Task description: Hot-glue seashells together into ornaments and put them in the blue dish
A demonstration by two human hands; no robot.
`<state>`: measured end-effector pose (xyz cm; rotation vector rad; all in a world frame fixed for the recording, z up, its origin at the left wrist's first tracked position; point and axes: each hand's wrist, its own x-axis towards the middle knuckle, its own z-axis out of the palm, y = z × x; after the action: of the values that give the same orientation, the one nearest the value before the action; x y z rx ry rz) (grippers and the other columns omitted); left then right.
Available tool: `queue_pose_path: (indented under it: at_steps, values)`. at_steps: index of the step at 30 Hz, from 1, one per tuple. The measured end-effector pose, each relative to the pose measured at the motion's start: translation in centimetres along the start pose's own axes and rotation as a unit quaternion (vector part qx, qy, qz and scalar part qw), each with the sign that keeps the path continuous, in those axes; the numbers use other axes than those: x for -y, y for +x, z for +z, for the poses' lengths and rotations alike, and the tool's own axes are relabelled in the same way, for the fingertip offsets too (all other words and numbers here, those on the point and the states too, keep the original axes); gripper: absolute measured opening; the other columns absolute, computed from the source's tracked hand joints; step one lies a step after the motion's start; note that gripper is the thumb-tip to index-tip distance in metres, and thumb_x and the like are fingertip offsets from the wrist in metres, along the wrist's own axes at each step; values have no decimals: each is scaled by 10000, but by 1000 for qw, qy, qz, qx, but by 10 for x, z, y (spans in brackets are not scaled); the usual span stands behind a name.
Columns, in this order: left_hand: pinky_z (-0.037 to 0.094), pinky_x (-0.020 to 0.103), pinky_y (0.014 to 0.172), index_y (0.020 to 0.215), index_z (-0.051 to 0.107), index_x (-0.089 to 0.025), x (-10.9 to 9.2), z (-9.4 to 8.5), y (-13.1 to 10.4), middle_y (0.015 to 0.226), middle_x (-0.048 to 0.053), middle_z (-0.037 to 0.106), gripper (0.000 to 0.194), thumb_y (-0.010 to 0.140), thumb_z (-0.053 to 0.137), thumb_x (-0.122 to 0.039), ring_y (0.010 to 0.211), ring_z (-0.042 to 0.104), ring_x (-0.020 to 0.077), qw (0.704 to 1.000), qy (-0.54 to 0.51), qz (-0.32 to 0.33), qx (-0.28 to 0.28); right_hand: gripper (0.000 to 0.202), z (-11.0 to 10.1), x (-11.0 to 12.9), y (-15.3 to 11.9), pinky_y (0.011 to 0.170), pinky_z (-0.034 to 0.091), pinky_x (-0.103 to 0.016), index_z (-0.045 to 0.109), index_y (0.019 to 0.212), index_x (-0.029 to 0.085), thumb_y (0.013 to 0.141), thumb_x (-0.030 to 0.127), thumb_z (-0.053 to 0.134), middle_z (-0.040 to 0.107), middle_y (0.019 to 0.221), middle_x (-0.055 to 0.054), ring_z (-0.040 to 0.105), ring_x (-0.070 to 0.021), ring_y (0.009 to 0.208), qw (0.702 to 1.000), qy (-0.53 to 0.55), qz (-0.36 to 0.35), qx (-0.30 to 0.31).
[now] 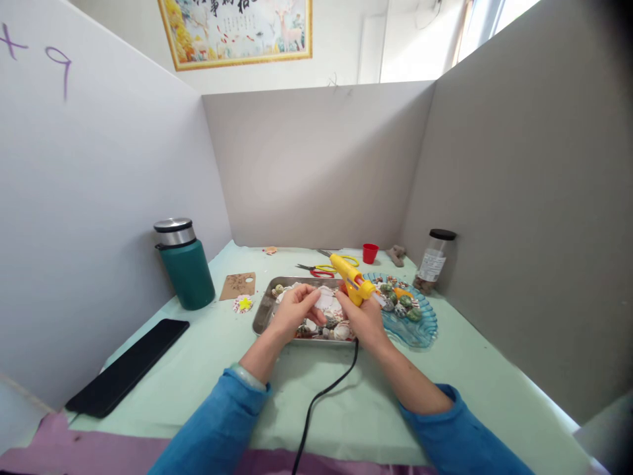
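The yellow glue gun point(352, 280) is above the right side of the metal tray point(262, 316), held in the right hand point(368, 320), whose grip is closed around it. It seems to be of hard plastic, so I judge it is light and stiff, not fragile; the handle is the proper place to take hold, and the fingers should keep away from the nozzle, which may be hot. The black cord point(316, 396) goes from near this hand toward the person and could pull on it a little. The right forearm reaches inward, with the gun lying slanted over the hand. The left hand point(299, 307) is over the tray, its fingers curved and near together; I cannot tell if they pinch something small. Under the hands, the seashells point(342, 330) look hard, and thin ones could chip, so they are better taken by the edge. On the tabletop point(222, 376), the blue plate point(428, 330) is just beside the tray, on its right, and the red-handled scissors point(324, 274) lie behind it.
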<state>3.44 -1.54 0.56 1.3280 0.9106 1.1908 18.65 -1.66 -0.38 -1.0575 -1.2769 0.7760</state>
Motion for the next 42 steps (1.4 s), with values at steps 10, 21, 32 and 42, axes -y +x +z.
queue_pose_path:
  at_steps: [10, 21, 32, 42]
  values:
    - [501, 231, 486, 916, 585, -117, 3, -1, 1, 531, 26, 636, 428, 699, 699, -468, 443, 591, 131, 1000, -6, -6, 3, 427, 0, -4, 2, 522, 410, -272, 638, 1034, 126, 730, 425, 617, 654, 853, -66, 566, -173, 639, 1000, 12, 13, 14]
    - [502, 231, 475, 801, 556, -139, -1, 2, -1, 557, -3, 607, 401, 686, 709, -491, 449, 593, 124, 1000, -7, 10, -12, 431, -1, 4, -3, 507, 409, -276, 658, 997, 118, 726, 448, 597, 574, 568, -10, 540, -178, 556, 999, -32, 7, 6]
    - [475, 227, 480, 804, 574, -139, -1, 3, -3, 533, -19, 589, 374, 721, 675, -489, 435, 575, 116, 999, 9, 44, -14, 423, -3, 1, -4, 520, 416, -284, 682, 981, 139, 742, 479, 601, 563, 533, 0, 546, -187, 555, 998, -54, -15, -4]
    - [514, 231, 569, 926, 704, -117, -4, 3, -3, 671, 34, 684, 309, 740, 679, -362, 579, 623, 128, 990, 34, 118, -71, 376, -2, -4, -2, 529, 431, -276, 650, 929, 146, 738, 471, 649, 643, 735, -35, 533, -151, 571, 999, -4, -26, 20]
